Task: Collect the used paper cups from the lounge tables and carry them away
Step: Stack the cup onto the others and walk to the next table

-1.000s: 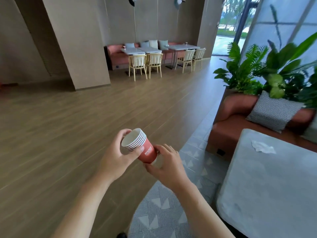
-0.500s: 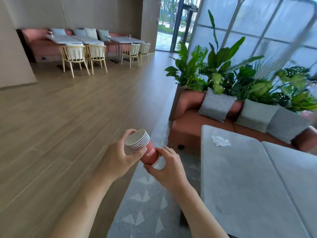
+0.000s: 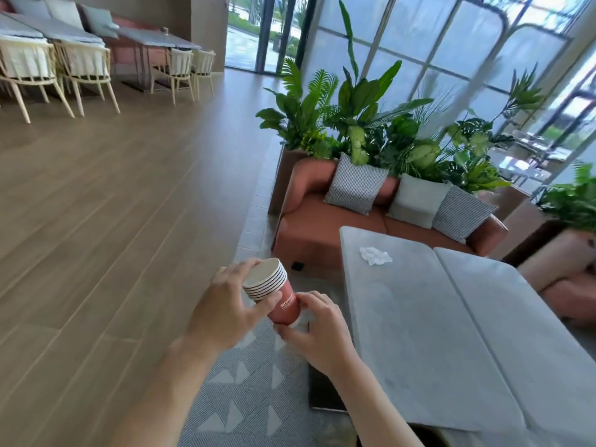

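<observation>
A stack of several nested red paper cups [image 3: 282,301] with white rims is held in front of me above the floor, tilted so the mouth faces up and left. My left hand [image 3: 225,304] grips the rim end, thumb across the white rims. My right hand [image 3: 319,330] holds the bottom of the stack with curled fingers. A small cup [image 3: 165,29] stands on a far dining table at the back left.
Two grey lounge tables [image 3: 419,333] stand at my right; a crumpled white napkin [image 3: 374,254] lies on the nearer one. Behind them are a red sofa [image 3: 309,221] with cushions and large plants [image 3: 361,124]. Wooden floor opens left; chairs [image 3: 80,72] stand far back.
My view has swung right, bringing both lounge tables, the sofa and the plants further into sight. Both hands keep the same hold on the cup stack.
</observation>
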Action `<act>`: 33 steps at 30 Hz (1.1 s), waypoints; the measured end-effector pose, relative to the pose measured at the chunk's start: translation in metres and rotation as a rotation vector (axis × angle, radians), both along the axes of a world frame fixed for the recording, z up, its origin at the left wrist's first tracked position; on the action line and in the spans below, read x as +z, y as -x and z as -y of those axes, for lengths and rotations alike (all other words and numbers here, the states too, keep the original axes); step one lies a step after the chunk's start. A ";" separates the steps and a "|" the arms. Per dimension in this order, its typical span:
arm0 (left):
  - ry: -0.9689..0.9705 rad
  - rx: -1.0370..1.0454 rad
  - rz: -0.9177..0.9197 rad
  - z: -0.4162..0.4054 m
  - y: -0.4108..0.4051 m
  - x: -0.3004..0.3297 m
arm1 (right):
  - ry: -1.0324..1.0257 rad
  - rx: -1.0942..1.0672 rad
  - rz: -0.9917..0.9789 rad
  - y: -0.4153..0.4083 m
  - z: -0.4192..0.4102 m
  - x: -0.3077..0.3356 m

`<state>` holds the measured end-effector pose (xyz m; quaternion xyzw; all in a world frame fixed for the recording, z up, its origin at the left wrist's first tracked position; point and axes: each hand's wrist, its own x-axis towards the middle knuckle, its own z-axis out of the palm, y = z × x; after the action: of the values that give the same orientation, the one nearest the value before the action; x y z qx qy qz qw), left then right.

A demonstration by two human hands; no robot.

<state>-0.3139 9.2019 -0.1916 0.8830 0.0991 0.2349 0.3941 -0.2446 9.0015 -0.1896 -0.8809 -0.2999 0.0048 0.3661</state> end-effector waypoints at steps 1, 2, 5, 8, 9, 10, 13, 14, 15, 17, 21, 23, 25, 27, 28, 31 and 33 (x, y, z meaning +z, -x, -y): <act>0.008 -0.012 -0.005 -0.001 -0.007 -0.004 | 0.008 -0.012 -0.008 -0.004 0.000 -0.002; 0.015 -0.024 -0.008 -0.001 -0.015 -0.007 | 0.013 -0.024 -0.016 -0.010 0.001 -0.003; 0.021 -0.054 -0.018 -0.002 -0.039 -0.012 | 0.009 -0.053 -0.030 -0.028 0.003 -0.009; 0.006 -0.074 -0.023 -0.006 -0.066 -0.011 | -0.011 -0.076 -0.025 -0.054 0.000 -0.014; -0.001 -0.078 -0.024 -0.008 -0.076 -0.010 | -0.020 -0.080 -0.021 -0.065 -0.003 -0.016; -0.013 -0.081 -0.025 -0.011 -0.086 -0.007 | -0.030 -0.081 -0.016 -0.076 -0.005 -0.017; -0.053 -0.091 -0.033 -0.019 -0.123 0.004 | -0.063 -0.081 0.000 -0.117 -0.015 -0.018; -0.060 -0.090 -0.035 -0.021 -0.137 0.008 | -0.068 -0.081 0.009 -0.133 -0.018 -0.017; -0.065 -0.086 -0.035 -0.024 -0.152 0.013 | -0.075 -0.080 0.015 -0.149 -0.021 -0.015; -0.073 -0.083 -0.029 -0.027 -0.183 0.024 | -0.097 -0.073 0.031 -0.183 -0.026 -0.011; -0.066 -0.097 -0.028 -0.029 -0.247 0.037 | -0.142 -0.079 0.064 -0.249 -0.029 -0.005; -0.069 -0.094 -0.027 -0.027 -0.279 0.039 | -0.151 -0.076 0.067 -0.282 -0.026 -0.005; -0.079 -0.104 -0.041 -0.024 -0.307 0.038 | -0.159 -0.074 0.062 -0.309 -0.022 -0.008; -0.091 -0.120 -0.054 -0.020 -0.335 0.035 | -0.167 -0.079 0.060 -0.336 -0.016 -0.013; -0.092 -0.128 -0.055 -0.017 -0.349 0.033 | -0.170 -0.082 0.058 -0.348 -0.013 -0.016; -0.096 -0.157 -0.060 -0.012 -0.390 0.026 | -0.179 -0.106 0.033 -0.383 -0.005 -0.026; -0.103 -0.194 -0.073 -0.011 -0.416 0.019 | -0.182 -0.138 0.021 -0.403 -0.001 -0.034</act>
<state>0.1024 9.2125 -0.1728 0.9155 0.0152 0.1678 0.3653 0.1589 9.0022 -0.2240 -0.8625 -0.2413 -0.0570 0.4410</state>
